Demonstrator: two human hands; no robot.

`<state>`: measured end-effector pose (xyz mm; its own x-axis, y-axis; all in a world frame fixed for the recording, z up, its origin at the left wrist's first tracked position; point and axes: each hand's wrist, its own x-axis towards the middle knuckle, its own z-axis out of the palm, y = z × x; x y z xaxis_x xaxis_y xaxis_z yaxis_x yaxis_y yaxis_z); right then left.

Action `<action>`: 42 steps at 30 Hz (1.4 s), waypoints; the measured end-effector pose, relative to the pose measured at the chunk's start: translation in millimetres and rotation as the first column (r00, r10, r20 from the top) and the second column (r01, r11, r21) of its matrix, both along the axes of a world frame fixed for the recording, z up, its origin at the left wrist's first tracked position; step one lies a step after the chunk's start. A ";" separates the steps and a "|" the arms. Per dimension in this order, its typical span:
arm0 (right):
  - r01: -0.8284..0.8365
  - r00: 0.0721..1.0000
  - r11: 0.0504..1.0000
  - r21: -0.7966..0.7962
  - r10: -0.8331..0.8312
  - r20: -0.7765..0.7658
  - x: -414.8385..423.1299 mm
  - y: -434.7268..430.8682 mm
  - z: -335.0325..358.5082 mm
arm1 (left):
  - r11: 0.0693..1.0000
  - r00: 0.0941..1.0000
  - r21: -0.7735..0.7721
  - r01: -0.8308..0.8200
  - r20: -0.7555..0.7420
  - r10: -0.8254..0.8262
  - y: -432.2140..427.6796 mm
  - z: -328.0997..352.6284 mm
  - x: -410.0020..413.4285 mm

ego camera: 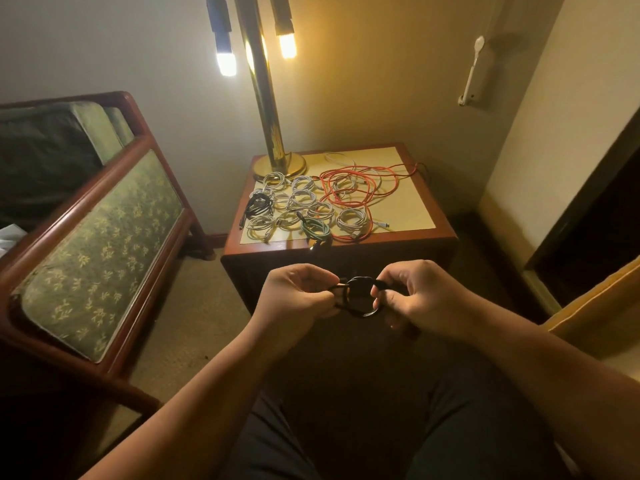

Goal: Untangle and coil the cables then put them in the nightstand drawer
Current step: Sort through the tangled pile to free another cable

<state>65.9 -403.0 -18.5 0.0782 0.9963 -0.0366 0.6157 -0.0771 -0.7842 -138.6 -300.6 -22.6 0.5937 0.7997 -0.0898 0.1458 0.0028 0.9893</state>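
The front of the reddish-brown wooden bedside table (415, 216) lies in deep shadow, and we cannot tell whether its drawer is open or what it holds. The table's pale top carries most of the cables. At the left lies a small black coiled cable (258, 204). Just beside it, a cluster of white coiled cables (301, 199) lies in rough rows. A green coiled cable (316, 229) sits at the front edge. Further right, a long red loose cable (349, 188) sprawls in overlapping loops, crossing over some of the white coils. A thin white loose cable (341, 157) lies behind it, near the back edge.

To the left of the table stands a wooden-framed seat with green patterned upholstery (100, 244). A round brass lamp base (280, 164) stands on the table's back left corner, with two lit bulbs hanging above it. A white fixture (472, 71) hangs on the wall to the right.

In front of the table's dark face, above our lap, we hold a black cable ring (360, 296) between both hands. Our left hand (298, 296) pinches the ring's left side with curled fingers. Our right hand (412, 296) grips its right side between thumb and fingers.
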 end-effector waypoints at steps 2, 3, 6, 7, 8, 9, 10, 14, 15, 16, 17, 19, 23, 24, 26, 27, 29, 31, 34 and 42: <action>-0.006 0.992 1.000 0.018 0.003 0.128 1.6 1.3 -5.6 | 0.996 0.998 0.090 0.001 -0.061 0.005 4.1 -1.6 -0.4; -0.008 0.986 1.000 0.021 0.005 0.165 2.5 1.8 -7.4 | 0.995 0.996 0.102 0.019 -0.087 -0.010 6.2 -1.7 -0.9; -0.008 0.964 0.999 0.040 -0.003 0.264 4.2 3.8 -11.7 | 0.977 0.978 0.189 0.101 -0.198 -0.062 11.5 -4.9 -1.0; -0.005 0.959 0.999 0.045 -0.008 0.283 4.7 4.4 -12.4 | 0.965 0.970 0.231 0.124 -0.231 -0.070 12.5 -7.3 -1.0; 0.000 0.959 0.999 0.044 -0.012 0.282 4.7 4.4 -12.0 | 0.952 0.965 0.273 0.140 -0.253 -0.070 13.4 -11.0 -0.8; 0.005 0.963 0.999 0.034 -0.014 0.268 5.0 3.9 -11.2 | 0.937 0.962 0.317 0.148 -0.266 -0.062 14.0 -15.4 -1.0; 0.011 0.971 1.000 0.017 -0.015 0.240 4.8 3.1 -9.6 | 0.922 0.961 0.360 0.146 -0.273 -0.046 14.6 -20.0 -1.4; 0.041 0.991 0.994 -0.103 -0.053 -0.120 1.2 0.3 2.4 | 0.904 0.971 0.416 0.101 -0.238 0.001 11.7 -32.3 -4.7; 0.036 0.974 0.991 -0.130 -0.064 -0.217 -0.3 0.0 4.8 | 0.907 0.977 0.413 0.080 -0.214 0.011 11.0 -34.7 -5.0; 0.029 0.954 0.989 -0.146 -0.071 -0.292 -2.0 -0.4 6.7 | 0.913 0.981 0.403 0.057 -0.193 0.024 9.9 -37.1 -5.1; 0.026 0.932 0.988 -0.152 -0.079 -0.353 -3.8 -0.5 7.0 | 0.923 0.986 0.383 0.026 -0.163 0.040 8.5 -39.4 -4.4; 0.051 0.878 0.989 -0.139 -0.111 -0.466 -8.7 -0.4 4.4 | 0.948 0.992 0.311 -0.071 -0.081 0.101 4.7 -42.0 -2.0; 0.176 0.758 0.980 -0.097 -0.198 -0.622 -19.6 0.3 -6.5 | 0.981 0.975 -0.039 -0.190 0.111 0.193 -11.1 -35.1 6.2; 0.183 0.751 0.980 -0.084 -0.194 -0.631 -21.2 0.1 -9.3 | 0.973 0.967 -0.143 -0.179 0.154 0.201 -14.9 -33.5 8.5; 0.172 0.761 0.983 -0.064 -0.174 -0.625 -22.3 -0.8 -13.6 | 0.953 0.957 -0.249 -0.172 0.189 0.222 -19.8 -33.9 11.6; 0.175 0.780 0.983 -0.053 -0.171 -0.603 -22.3 -1.0 -14.9 | 0.948 0.953 -0.259 -0.185 0.186 0.237 -21.7 -33.4 12.8; 0.192 0.850 0.981 -0.015 -0.174 -0.497 -21.4 -1.7 -16.4 | 0.950 0.953 -0.243 -0.195 0.182 0.242 -23.7 -33.7 13.8; 0.191 0.927 0.982 0.009 -0.177 -0.330 -20.6 -0.7 -18.8 | 0.960 0.960 -0.211 -0.182 0.173 0.220 -23.1 -33.5 13.6; 0.172 0.975 0.985 -0.005 -0.171 -0.142 -21.8 1.4 -24.4 | 0.976 0.977 -0.173 -0.130 0.147 0.156 -19.0 -33.0 12.7; 0.273 0.943 0.959 0.078 -0.250 -0.219 -26.8 5.4 -20.1 | 0.848 0.950 -0.504 0.166 0.312 -0.001 -13.3 -20.9 13.8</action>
<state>39.1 -397.6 -38.6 0.3385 0.9407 0.0249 0.4101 -0.1236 -0.9036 -124.8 -313.9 -43.5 0.7203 0.6300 -0.2901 -0.1221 0.5269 0.8411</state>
